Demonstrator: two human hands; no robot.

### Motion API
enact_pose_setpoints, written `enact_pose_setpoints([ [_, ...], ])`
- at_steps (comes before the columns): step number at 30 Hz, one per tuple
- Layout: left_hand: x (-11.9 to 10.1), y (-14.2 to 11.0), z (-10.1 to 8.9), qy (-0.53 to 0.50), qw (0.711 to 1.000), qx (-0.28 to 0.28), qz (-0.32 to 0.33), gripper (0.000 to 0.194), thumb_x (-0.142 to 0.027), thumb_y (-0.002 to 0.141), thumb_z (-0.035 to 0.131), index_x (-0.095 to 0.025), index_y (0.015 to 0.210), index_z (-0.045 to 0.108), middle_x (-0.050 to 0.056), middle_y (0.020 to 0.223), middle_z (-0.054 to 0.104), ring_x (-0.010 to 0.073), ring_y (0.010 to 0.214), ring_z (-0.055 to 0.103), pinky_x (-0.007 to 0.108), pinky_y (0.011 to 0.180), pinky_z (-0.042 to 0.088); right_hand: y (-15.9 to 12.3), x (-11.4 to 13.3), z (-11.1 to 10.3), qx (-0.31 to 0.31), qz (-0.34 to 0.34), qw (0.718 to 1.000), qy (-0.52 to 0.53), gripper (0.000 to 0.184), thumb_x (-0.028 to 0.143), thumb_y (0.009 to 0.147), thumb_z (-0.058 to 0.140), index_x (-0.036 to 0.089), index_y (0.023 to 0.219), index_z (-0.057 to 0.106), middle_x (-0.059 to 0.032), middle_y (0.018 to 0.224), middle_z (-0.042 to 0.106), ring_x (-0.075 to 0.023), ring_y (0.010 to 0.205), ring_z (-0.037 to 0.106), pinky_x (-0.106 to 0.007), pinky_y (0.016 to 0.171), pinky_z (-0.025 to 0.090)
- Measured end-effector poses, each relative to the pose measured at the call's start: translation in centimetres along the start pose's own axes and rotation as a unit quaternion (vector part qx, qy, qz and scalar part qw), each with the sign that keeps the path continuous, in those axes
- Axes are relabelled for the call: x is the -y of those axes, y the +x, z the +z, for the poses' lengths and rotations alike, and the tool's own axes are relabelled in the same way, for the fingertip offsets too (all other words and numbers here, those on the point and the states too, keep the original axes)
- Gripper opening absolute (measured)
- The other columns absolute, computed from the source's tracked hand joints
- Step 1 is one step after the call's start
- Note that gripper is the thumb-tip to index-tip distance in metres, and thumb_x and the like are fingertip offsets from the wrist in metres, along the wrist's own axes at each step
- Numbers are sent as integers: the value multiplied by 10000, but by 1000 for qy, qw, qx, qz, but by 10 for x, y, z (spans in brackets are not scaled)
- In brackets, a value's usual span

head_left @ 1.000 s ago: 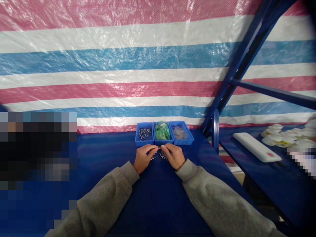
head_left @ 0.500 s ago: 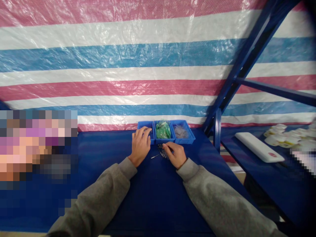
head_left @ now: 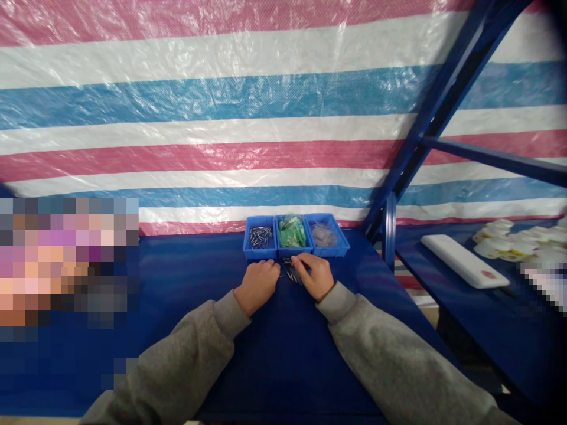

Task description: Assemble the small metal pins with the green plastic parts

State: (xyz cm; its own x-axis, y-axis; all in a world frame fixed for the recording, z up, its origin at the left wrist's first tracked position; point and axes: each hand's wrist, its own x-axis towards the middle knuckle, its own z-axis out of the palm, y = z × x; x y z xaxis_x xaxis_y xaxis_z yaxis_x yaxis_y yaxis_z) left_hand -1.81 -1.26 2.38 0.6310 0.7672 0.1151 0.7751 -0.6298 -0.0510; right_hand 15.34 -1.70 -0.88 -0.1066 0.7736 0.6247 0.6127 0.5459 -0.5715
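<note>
My left hand (head_left: 257, 287) rests curled on the blue table top (head_left: 186, 283), its fingertips beside a small loose pile of metal pins (head_left: 291, 273). My right hand (head_left: 313, 276) sits over that pile, with a dark pin pinched between thumb and fingers. Just beyond both hands stand three joined blue bins. The left bin (head_left: 260, 238) holds several metal pins, the middle bin (head_left: 291, 232) holds green bags, and the right bin (head_left: 323, 235) holds clear bags.
A striped plastic tarp (head_left: 221, 118) forms the back wall. A blue steel frame (head_left: 436, 112) stands to the right, beside a lower shelf with a white bar (head_left: 464, 261) and white rolls (head_left: 500, 242). A pixelated, blurred patch (head_left: 57, 265) covers the left side.
My left hand has returned from the left bin's edge to the table beside the pins. My right hand stays over the pile, and the view has shifted only slightly.
</note>
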Motion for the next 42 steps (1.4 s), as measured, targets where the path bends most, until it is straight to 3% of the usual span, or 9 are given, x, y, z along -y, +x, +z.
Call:
enact_pose_setpoints([
  [3, 2, 4, 6, -13, 1000, -19, -1, 91, -175, 848, 474, -148, 885, 553, 93, 892, 605, 195, 796, 591, 286, 688, 461, 0, 0, -1, 0, 2, 1000, -1, 337, 346, 905, 381, 180, 706, 596, -41, 656, 615, -146, 608, 569, -255, 612, 424],
  [7, 3, 9, 12, -121, 987, -105, -21, 142, -228, 887, 432, -167, 893, 560, 65, 836, 618, 176, 781, 590, 289, 732, 463, 1, 1, -2, -25, 10, 1000, 0, 287, 341, 898, 399, 185, 776, 606, -49, 715, 625, -162, 669, 580, -267, 636, 438],
  [12, 5, 9, 18, -305, 923, -235, -11, 198, -266, 894, 426, -179, 911, 604, 51, 895, 645, 156, 846, 596, 277, 804, 459, 1, 2, -1, 1, 3, 1000, 14, 240, 345, 885, 430, 197, 919, 616, -57, 824, 620, -157, 701, 579, -266, 643, 462],
  [18, 6, 7, 20, -373, 878, -297, -42, 166, -293, 842, 528, -175, 835, 644, 33, 818, 671, 146, 755, 616, 260, 748, 477, 0, -1, 2, 27, 6, 999, 33, 199, 347, 864, 472, 201, 832, 604, -39, 746, 592, -148, 641, 556, -255, 594, 455],
  [24, 6, 8, 21, -401, 864, -297, -63, 171, -300, 826, 551, -176, 871, 659, 34, 845, 690, 152, 751, 635, 264, 743, 486, -1, -1, 1, 9, 6, 999, 39, 219, 342, 887, 425, 200, 833, 583, -45, 760, 603, -158, 677, 562, -264, 642, 453],
  [31, 5, 6, 19, -395, 874, -279, -50, 208, -313, 852, 502, -159, 868, 640, 39, 817, 664, 140, 733, 601, 248, 723, 460, 1, -2, 1, -13, 15, 999, 29, 217, 330, 897, 408, 189, 842, 564, -42, 762, 609, -159, 691, 578, -263, 660, 449],
  [42, 3, 6, 17, -407, 875, -257, -53, 248, -306, 890, 423, -146, 805, 592, 25, 753, 624, 126, 714, 579, 232, 700, 440, 2, -1, 2, 3, -84, 996, -13, 166, 264, 894, 429, 190, 903, 578, -50, 790, 613, -149, 716, 584, -251, 676, 461],
])
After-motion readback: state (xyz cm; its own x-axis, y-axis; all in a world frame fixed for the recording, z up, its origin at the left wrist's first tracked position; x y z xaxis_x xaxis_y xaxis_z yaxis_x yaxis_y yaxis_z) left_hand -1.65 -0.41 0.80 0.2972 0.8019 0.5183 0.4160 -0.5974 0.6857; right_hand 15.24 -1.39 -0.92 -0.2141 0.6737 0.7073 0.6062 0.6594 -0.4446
